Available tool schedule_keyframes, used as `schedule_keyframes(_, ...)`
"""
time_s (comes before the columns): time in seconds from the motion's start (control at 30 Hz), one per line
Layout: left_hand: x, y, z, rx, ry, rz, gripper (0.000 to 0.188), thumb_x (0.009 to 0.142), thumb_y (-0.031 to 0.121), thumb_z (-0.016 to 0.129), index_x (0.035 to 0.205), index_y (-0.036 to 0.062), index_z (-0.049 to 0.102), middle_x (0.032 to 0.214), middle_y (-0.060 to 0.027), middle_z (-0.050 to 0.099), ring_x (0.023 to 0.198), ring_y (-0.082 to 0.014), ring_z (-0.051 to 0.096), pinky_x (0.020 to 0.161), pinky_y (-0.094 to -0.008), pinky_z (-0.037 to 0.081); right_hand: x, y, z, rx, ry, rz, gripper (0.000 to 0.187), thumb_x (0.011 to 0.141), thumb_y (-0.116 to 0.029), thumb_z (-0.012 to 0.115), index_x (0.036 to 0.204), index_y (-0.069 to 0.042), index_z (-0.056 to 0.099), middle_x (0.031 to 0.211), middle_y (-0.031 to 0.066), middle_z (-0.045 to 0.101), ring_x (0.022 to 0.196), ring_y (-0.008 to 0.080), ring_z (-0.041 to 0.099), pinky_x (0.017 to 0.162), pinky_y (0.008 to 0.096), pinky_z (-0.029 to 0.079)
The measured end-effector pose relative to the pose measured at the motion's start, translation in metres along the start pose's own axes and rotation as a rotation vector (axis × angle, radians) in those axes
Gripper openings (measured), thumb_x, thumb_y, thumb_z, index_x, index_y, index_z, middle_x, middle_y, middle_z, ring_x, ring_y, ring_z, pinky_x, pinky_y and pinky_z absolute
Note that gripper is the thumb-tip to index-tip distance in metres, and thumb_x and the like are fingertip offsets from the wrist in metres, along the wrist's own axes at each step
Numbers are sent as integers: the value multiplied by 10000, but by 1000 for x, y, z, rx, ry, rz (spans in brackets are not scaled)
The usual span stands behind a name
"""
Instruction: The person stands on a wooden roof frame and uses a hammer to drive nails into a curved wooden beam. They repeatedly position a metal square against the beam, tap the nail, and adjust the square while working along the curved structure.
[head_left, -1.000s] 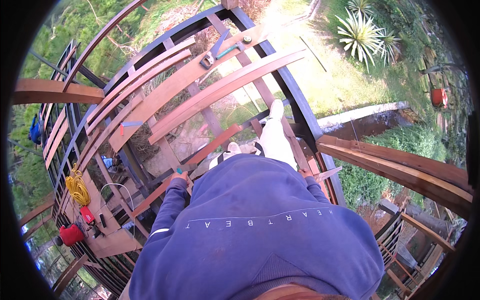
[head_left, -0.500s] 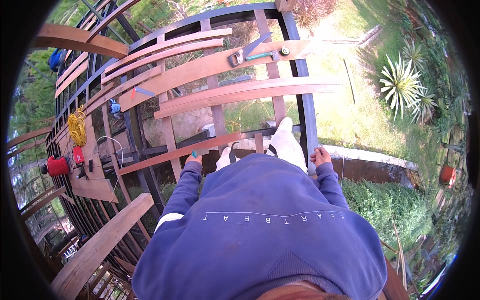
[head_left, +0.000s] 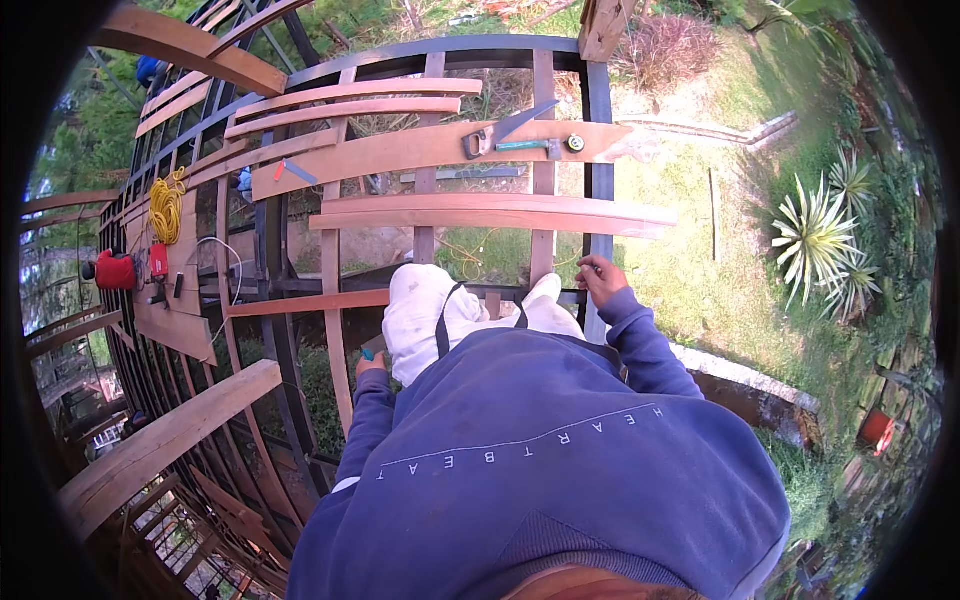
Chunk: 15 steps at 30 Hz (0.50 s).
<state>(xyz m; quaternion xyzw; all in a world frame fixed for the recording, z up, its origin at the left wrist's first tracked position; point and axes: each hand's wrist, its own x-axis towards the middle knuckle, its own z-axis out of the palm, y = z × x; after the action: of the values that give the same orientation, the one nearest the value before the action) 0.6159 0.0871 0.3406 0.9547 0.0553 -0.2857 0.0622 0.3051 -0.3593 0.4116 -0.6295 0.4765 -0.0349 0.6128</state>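
Note:
My left hand (head_left: 371, 364) hangs low beside my left leg, closed around a small teal object (head_left: 367, 354); most of it is hidden, so its kind is unclear. My right hand (head_left: 601, 281) is raised near the black steel beam (head_left: 598, 180), fingers bent together; whatever is in them is too small to make out. Ahead of me lie two stacked reddish planks (head_left: 480, 211) across the joists. On a wider board (head_left: 400, 150) beyond them rest a handsaw (head_left: 510, 130), a hammer (head_left: 527, 145), a tape measure (head_left: 574, 143) and a try square (head_left: 297, 172) with a red handle.
Gaps between joists (head_left: 333, 260) open onto ground below. To the left are a coiled yellow cord (head_left: 166, 210), a red bag (head_left: 115, 271) and a red tool (head_left: 158, 260). A thick timber beam (head_left: 170, 440) crosses the lower left. Spiky plants (head_left: 815, 240) grow at right.
My left leg has bent and moved forward over the reddish board. My right hand has risen forward and slightly left, while my left hand has dropped back toward my body. The view has shifted.

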Motion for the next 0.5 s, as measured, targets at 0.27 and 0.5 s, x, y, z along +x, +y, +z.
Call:
schedule_keyframes(0.27, 30, -53, 34, 114, -141, -156, 513, 766, 400, 616, 978, -66, 600, 1001, -254, 598, 940, -374, 575, 815, -428, 454, 52, -21, -17, -71, 92, -122, 181, 927, -69, 445, 1049, 7, 556, 774, 95, 639, 713, 146, 614, 676, 274, 506)
schedule_keyframes(0.5, 142, 3, -28, -128, -303, -207, 383, 817, 354, 583, 827, -29, 587, 793, -188, 609, 684, -310, 606, 619, -432, 492, 80, -41, 37, -68, 302, 18, 258, 861, -222, 568, 1035, -35, 603, 872, 156, 677, 857, 257, 667, 737, 342, 512)
